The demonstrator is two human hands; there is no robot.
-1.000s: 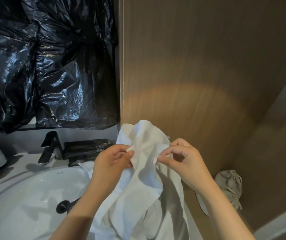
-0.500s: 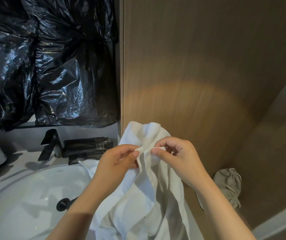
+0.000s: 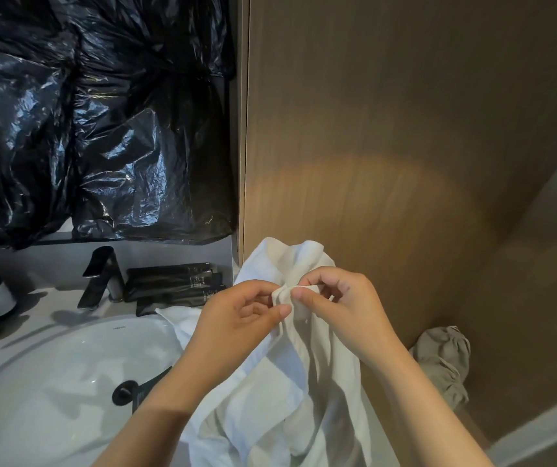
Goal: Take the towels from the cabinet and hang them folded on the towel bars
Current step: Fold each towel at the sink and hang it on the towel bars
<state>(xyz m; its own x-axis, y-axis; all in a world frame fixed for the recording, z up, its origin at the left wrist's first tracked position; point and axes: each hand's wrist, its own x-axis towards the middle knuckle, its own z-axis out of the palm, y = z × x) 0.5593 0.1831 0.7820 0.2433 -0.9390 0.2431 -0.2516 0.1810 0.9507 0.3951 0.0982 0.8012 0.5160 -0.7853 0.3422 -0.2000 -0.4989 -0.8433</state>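
Towel (image 3: 270,382), white and rumpled, hangs bunched between both hands in front of the wood panel (image 3: 371,129), its lower folds draped over the right rim of the sink (image 3: 68,335). The left hand (image 3: 236,318) pinches a gathered edge at the top in a narrow grip, and the right hand (image 3: 341,305) pinches the same edge just beside it, thumb and forefinger closed on the cloth. A black tap (image 3: 102,278) and tubes (image 3: 172,281) sit on the worktop (image 3: 34,315) under black plastic (image 3: 102,129); a grey cloth (image 3: 442,358) lies lower right.
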